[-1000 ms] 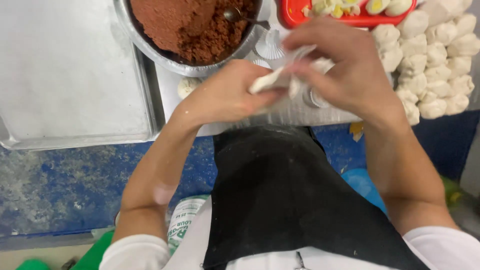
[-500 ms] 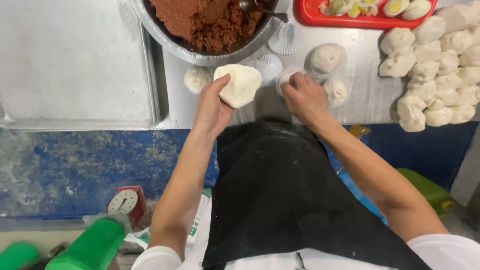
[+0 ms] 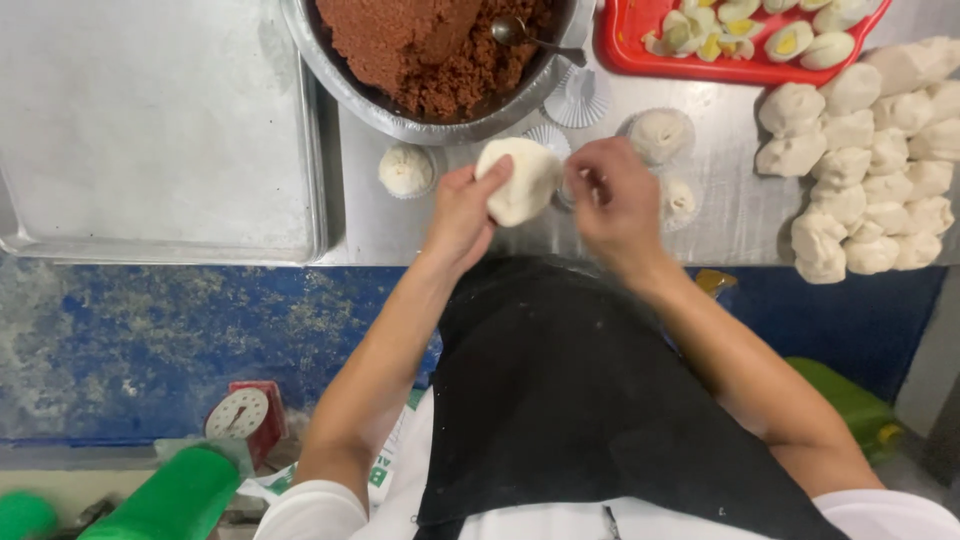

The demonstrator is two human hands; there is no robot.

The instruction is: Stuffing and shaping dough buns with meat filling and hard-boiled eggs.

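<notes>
Left hand [image 3: 462, 212] cups soft flattened dough round [image 3: 518, 178], grip pinching its edge, above table [image 3: 720, 215] at 6 o'clock of metal bowl [image 3: 345, 85]. Right hand [image 3: 615, 200] just beside at 3, fingers curled; grip state can't tell. Best kept level, edges thin. Brown crumbly filling [image 3: 420, 45], shiny spoon [image 3: 520, 33]; smooth dough balls [image 3: 870, 160] far right.

Left hand [image 3: 462, 208] holding flattened dough round [image 3: 519, 178], right hand [image 3: 615, 200] beside it, bowl of brown filling [image 3: 430, 50] above
</notes>
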